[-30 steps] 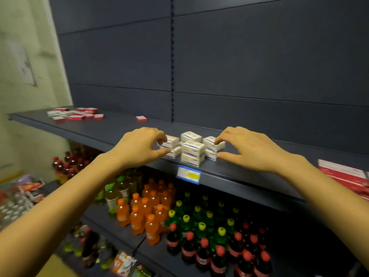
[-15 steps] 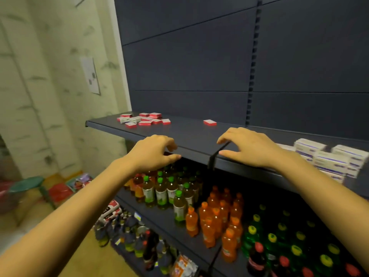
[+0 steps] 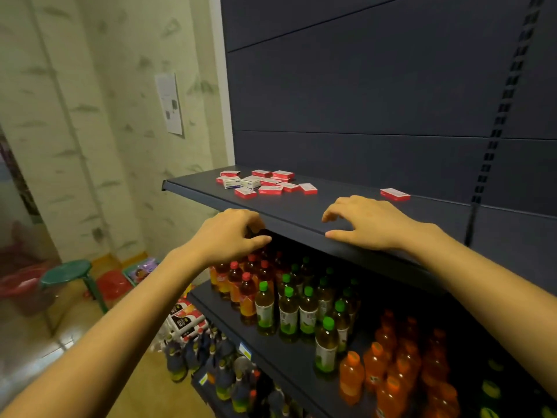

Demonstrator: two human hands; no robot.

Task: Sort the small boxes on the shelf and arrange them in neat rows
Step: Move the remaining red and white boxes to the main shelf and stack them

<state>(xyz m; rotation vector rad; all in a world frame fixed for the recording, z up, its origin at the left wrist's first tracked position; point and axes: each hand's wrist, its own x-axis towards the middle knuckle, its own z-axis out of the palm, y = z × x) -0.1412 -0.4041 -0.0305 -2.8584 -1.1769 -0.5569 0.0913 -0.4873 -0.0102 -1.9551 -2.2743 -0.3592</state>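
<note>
Both forearms reach up and forward from the bottom corners of the view toward the front edge of the dark shelf [image 3: 301, 212]. The left hand [image 3: 229, 233] sits palm down right at that front edge, toward the shelf's left end. Its fingers are loosely curled in with the thumb poking out to the right, and nothing shows in them (the fingertips themselves are hidden behind the knuckles). The right hand [image 3: 370, 224] arches over the shelf just inside the front edge, palm down. Its fingers are apart and bent downward and the thumb is stretched left along the edge; it holds nothing.

The small boxes [image 3: 265, 182] lie in a loose jumble near the shelf's far left corner, well apart from both hands. Most are red and white and lie flat at different angles, with a couple of white ones [image 3: 241, 183] among them. One lone red box [image 3: 394, 194] lies by itself near the back edge, just beyond the right hand.

On the lower shelf stand bottles with green and red caps [image 3: 289, 309], and orange bottles [image 3: 391, 372] to their right. A green stool [image 3: 67, 271] stands on the floor at left.
</note>
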